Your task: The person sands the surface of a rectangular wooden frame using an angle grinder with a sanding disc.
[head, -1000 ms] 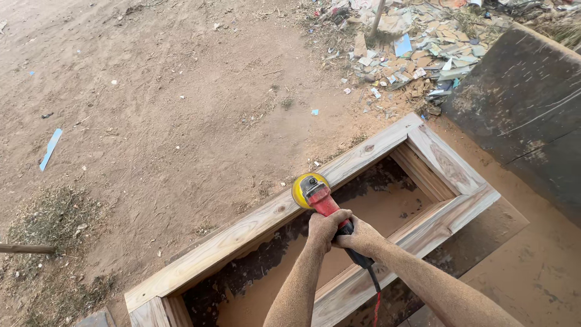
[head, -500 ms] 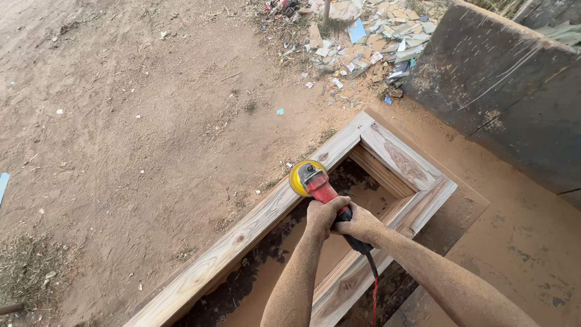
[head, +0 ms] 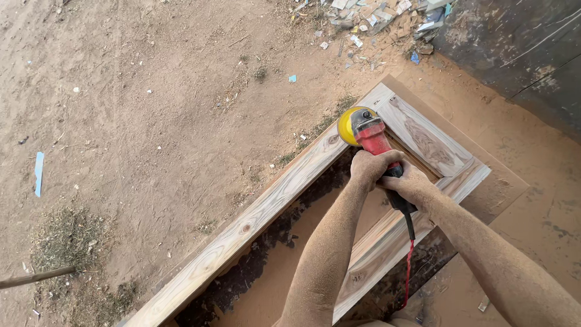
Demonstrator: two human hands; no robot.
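Note:
A long rectangular wooden frame of pale grained planks lies on a dusty board. Both my hands grip a red hand-held sander with a yellow round pad. The pad rests on the frame's long left plank near its far corner. My left hand wraps the sander's body just behind the head. Behind it, my right hand clasps the black rear handle, from which a red and black cord runs back toward me. Both forearms are coated in sawdust.
Sandy bare ground stretches to the left. A pile of scraps and litter lies at the top. A dark slab stands at the upper right. A dust-covered board extends right of the frame. A stick lies at the lower left.
The sander has slid along the plank toward the frame's far corner. The camera view has shifted, so the frame now sits closer and more centred.

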